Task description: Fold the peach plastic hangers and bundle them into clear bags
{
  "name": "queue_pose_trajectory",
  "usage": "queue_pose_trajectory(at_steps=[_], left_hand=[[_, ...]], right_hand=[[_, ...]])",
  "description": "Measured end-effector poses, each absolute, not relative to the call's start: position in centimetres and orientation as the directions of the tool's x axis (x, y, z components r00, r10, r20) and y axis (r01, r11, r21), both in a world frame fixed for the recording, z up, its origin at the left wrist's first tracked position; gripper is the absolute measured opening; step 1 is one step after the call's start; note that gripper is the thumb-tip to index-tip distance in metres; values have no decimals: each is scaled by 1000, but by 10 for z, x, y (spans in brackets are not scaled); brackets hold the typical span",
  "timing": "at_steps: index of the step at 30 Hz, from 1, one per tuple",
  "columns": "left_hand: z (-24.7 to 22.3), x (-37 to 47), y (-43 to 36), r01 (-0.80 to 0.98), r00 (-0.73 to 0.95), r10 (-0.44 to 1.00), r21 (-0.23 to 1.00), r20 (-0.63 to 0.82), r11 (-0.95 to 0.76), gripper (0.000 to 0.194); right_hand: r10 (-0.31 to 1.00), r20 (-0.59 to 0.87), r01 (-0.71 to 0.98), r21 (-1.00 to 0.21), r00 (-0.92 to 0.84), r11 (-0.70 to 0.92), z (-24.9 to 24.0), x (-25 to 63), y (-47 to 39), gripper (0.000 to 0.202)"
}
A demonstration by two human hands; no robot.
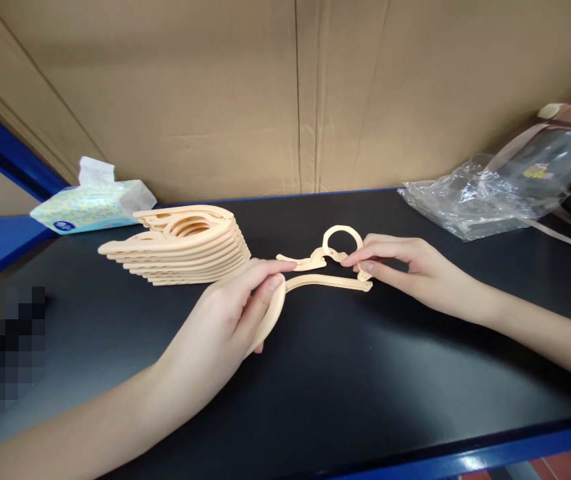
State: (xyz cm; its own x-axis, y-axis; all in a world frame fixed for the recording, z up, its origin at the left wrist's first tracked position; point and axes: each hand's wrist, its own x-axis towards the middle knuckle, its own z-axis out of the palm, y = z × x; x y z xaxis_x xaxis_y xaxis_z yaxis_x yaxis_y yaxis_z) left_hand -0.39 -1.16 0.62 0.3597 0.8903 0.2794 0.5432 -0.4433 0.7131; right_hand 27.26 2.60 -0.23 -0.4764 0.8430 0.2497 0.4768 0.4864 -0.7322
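Observation:
My left hand (238, 300) is closed around one arm of a cream-coloured folding clothes hanger (328, 283), near the middle of the black table. Its index finger reaches toward a thinner cream piece with a round hook (340, 229). With thumb and index finger, my right hand (400, 267) pinches this hooked part at its right side. Whether the hook piece and the curved arm are joined cannot be seen. Just left of the hands, a stack of folded cream hangers (190, 243) lies on the table.
A tissue pack (90, 207) stands at the back left, by a blue frame post (10, 147). Crumpled clear plastic bags (470, 200) and a transparent bag with a strap (550, 160) lie at the back right. Cardboard (215, 100) walls the rear of the black table (365, 387).

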Motion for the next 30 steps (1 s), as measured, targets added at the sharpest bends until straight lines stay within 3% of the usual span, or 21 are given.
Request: queue_pose_trajectory(at_steps=[5, 10, 25, 30], left_hand=[[2, -6, -11, 524, 479, 817, 642, 321, -560, 16], [-4, -10, -10, 526, 530, 761, 560, 374, -640, 33], [-6, -13, -7, 528, 710, 496, 89, 500, -845, 23], [-4, -13, -6, 520, 734, 454, 13, 504, -854, 21]], right_hand=[[844, 249, 477, -733, -476, 485, -4, 273, 26, 24], [837, 249, 465, -738, -486, 490, -3, 272, 25, 25], [838, 251, 484, -721, -484, 496, -3, 273, 26, 21], [842, 261, 434, -763, -473, 480, -3, 272, 25, 17]])
